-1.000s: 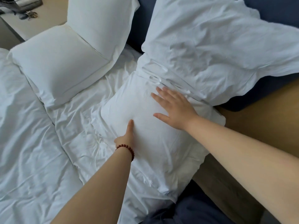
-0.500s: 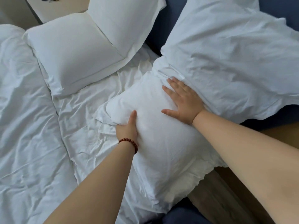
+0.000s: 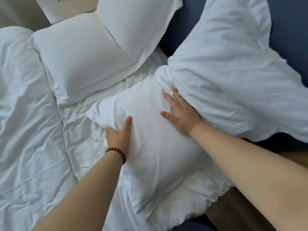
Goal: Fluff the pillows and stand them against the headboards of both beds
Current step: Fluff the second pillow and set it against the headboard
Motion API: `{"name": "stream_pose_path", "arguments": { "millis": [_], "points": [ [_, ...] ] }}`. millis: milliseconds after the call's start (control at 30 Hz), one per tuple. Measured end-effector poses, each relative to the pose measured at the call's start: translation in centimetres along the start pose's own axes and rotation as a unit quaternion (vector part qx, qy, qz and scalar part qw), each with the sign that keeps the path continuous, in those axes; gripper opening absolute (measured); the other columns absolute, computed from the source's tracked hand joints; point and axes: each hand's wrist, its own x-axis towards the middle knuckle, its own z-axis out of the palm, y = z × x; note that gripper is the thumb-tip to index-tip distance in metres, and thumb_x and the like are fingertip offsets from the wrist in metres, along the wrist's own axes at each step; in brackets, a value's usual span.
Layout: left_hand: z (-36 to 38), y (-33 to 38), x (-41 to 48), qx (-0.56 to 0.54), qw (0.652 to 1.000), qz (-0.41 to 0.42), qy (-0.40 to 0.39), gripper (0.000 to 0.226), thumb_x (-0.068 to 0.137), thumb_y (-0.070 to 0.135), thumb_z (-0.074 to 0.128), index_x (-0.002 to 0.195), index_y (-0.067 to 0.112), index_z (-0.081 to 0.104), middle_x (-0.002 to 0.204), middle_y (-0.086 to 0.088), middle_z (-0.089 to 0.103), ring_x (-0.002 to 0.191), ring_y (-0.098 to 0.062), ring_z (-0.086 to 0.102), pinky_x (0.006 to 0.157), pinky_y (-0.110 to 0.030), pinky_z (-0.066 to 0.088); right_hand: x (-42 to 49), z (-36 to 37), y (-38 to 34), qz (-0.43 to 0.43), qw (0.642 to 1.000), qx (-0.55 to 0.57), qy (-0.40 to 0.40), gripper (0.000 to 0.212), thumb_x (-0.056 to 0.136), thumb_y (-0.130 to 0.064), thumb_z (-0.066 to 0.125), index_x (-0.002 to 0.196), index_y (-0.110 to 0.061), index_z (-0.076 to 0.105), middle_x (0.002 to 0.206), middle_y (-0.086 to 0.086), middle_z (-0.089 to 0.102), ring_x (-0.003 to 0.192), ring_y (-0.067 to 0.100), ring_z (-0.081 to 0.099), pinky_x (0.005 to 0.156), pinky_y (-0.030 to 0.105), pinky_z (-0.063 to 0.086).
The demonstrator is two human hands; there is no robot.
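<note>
My left hand point(image 3: 117, 136) has shifted up the flat pillow point(image 3: 150, 147) — thumb over, gripping its edge; right hand point(image 3: 181, 115) presses flat, fingers straight — fluffing continues, standing pending.

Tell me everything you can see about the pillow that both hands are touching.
The pillow is white, in a wrinkled cotton-looking case with a flat border. It looks soft and plump and lies flat on the rumpled sheet. The left hand grips its left side, thumb on top, fingers hidden. The right hand presses flat on its far part, where a bigger pillow overlaps it.
</note>
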Motion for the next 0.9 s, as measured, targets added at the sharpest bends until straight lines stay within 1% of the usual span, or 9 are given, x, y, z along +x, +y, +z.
{"name": "stream_pose_path", "arguments": {
  "millis": [133, 233, 333, 433, 533, 633, 700, 833, 900],
  "points": [
    [0.8, -0.6, -0.7, -0.008, 1.000, -0.016, 0.005, 0.112, 0.065, 0.075, 0.066, 0.151, 0.027, 0.014, 0.146, 0.002, 0.043, 0.130, -0.027, 0.045, 0.097, -0.034, 0.033, 2.9, -0.8, -1.4, -0.098, 0.995, 0.000, 0.025, 0.080, 0.089, -0.069, 0.033, 0.154, -0.024, 0.021, 0.164, -0.002, 0.004, 0.150, 0.012, 0.000, 0.120, 0.028, 0.000],
    [1.1, -0.3, -0.6, 0.005, 1.000, -0.019, 0.006, 0.111, 0.064, 0.077, 0.066, 0.149, 0.027, 0.014, 0.144, 0.001, 0.043, 0.124, -0.025, 0.047, 0.094, -0.033, 0.034, 5.7, -0.3, 0.6, -0.039, 0.998, -0.012, -0.050, 0.075, 0.096, -0.060, 0.037, 0.156, -0.022, 0.012, 0.164, -0.003, -0.002, 0.149, 0.011, -0.001, 0.121, 0.035, 0.003],
    [1.4, 0.2, -0.5, 0.020, 1.000, -0.018, 0.004, 0.110, 0.063, 0.080, 0.064, 0.147, 0.027, 0.016, 0.140, 0.000, 0.045, 0.113, -0.022, 0.047, 0.088, -0.033, 0.033, 6.9, 0.4, 2.1, -0.001, 0.997, 0.008, -0.075, 0.073, 0.098, -0.054, 0.036, 0.156, -0.019, 0.011, 0.164, -0.004, 0.000, 0.149, 0.011, 0.003, 0.121, 0.034, 0.004],
    [1.0, 0.1, -0.8, 0.023, 1.000, -0.020, 0.000, 0.110, 0.064, 0.079, 0.064, 0.147, 0.026, 0.015, 0.134, 0.001, 0.046, 0.118, -0.026, 0.048, 0.089, -0.034, 0.034, 6.6, 0.4, 1.4, -0.006, 0.998, 0.026, -0.056, 0.070, 0.100, -0.051, 0.036, 0.155, -0.014, 0.014, 0.164, -0.001, 0.003, 0.149, 0.012, 0.004, 0.121, 0.033, 0.003],
    [-0.1, -1.0, -1.0, 0.019, 1.000, -0.004, -0.025, 0.106, 0.061, 0.079, 0.065, 0.143, 0.030, 0.018, 0.122, 0.009, 0.042, 0.107, -0.019, 0.046, 0.091, -0.034, 0.035, 2.8, 0.3, 0.6, -0.005, 0.999, 0.048, 0.007, 0.072, 0.098, -0.055, 0.034, 0.154, -0.014, 0.018, 0.163, -0.001, 0.008, 0.149, 0.011, 0.004, 0.121, 0.029, 0.000],
    [-1.0, -3.0, -2.3, 0.028, 0.998, 0.014, -0.058, 0.113, 0.057, 0.081, 0.065, 0.147, 0.032, 0.016, 0.128, 0.013, 0.038, 0.113, -0.013, 0.042, 0.092, -0.031, 0.033, -4.0, 1.4, 1.0, 0.023, 0.997, 0.050, 0.045, 0.079, 0.092, -0.064, 0.025, 0.154, -0.016, 0.018, 0.160, -0.007, 0.010, 0.148, 0.006, 0.004, 0.119, 0.023, 0.001],
    [-0.9, -4.2, -3.5, 0.032, 0.997, 0.011, -0.071, 0.119, 0.056, 0.081, 0.066, 0.150, 0.032, 0.012, 0.140, 0.011, 0.039, 0.123, -0.015, 0.043, 0.093, -0.029, 0.032, -6.5, 2.6, 2.2, 0.039, 0.999, 0.022, 0.022, 0.078, 0.093, -0.063, 0.024, 0.155, -0.016, 0.015, 0.161, -0.005, 0.008, 0.148, 0.006, 0.004, 0.119, 0.024, 0.002],
    [-0.1, -4.2, -3.8, 0.022, 0.998, -0.009, -0.061, 0.120, 0.058, 0.079, 0.068, 0.151, 0.032, 0.008, 0.148, 0.004, 0.039, 0.130, -0.022, 0.043, 0.095, -0.030, 0.032, -4.2, 2.6, 2.6, 0.063, 0.996, 0.031, -0.053, 0.069, 0.100, -0.049, 0.032, 0.155, -0.015, 0.008, 0.163, 0.000, 0.005, 0.149, 0.010, 0.004, 0.121, 0.031, 0.002],
    [-0.2, -3.9, -3.7, 0.027, 0.998, -0.026, -0.058, 0.123, 0.055, 0.082, 0.066, 0.151, 0.035, 0.007, 0.148, 0.003, 0.038, 0.132, -0.025, 0.041, 0.098, -0.034, 0.034, -4.3, 2.3, 2.2, 0.079, 0.995, 0.035, -0.047, 0.067, 0.101, -0.047, 0.032, 0.155, -0.013, 0.010, 0.163, 0.002, 0.005, 0.149, 0.012, 0.005, 0.121, 0.028, -0.001]
  ]
}}
